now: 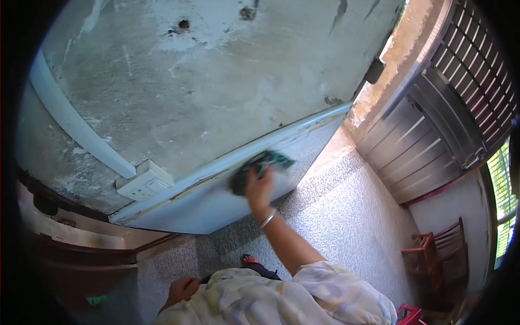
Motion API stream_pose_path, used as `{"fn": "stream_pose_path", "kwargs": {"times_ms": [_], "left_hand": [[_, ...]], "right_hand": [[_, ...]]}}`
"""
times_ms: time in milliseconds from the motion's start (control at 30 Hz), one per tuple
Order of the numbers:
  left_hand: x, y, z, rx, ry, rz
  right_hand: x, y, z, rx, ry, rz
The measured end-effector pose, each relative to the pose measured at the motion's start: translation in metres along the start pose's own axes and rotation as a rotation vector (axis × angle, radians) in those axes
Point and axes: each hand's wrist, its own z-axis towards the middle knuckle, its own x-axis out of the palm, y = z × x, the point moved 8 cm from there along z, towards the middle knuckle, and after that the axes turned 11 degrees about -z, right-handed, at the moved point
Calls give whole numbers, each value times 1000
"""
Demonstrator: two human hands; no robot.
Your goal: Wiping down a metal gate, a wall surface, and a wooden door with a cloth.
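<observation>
My right hand (260, 189), with a bangle on its wrist, grips a crumpled dark green cloth (260, 170). The cloth lies against the glossy white lower wall panel (195, 211), below a stained pale ledge (227, 164); its edges are blurred. Low in the view, my left hand (185, 288) rests beside the front of my patterned shirt. Its fingers are curled, and nothing shows in them. Above the ledge rises a worn grey plaster wall (243, 89) with dark holes and white patches.
A white switch box (146, 180) with a conduit (81, 118) sits at the ledge's left. Speckled floor (333, 215) stretches right towards a metal gate (422, 130) and a wooden chair (430, 256). Brown furniture (89, 280) stands lower left. My sandalled foot (250, 259) is below the panel.
</observation>
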Motion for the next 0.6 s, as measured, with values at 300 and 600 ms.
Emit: {"fn": "stream_pose_path", "kwargs": {"times_ms": [300, 600], "left_hand": [[11, -38, -15, 25, 51, 61], [-19, 3, -42, 17, -18, -117]], "right_hand": [[-11, -63, 19, 405, 240, 780], [11, 9, 13, 202, 126, 682]]}}
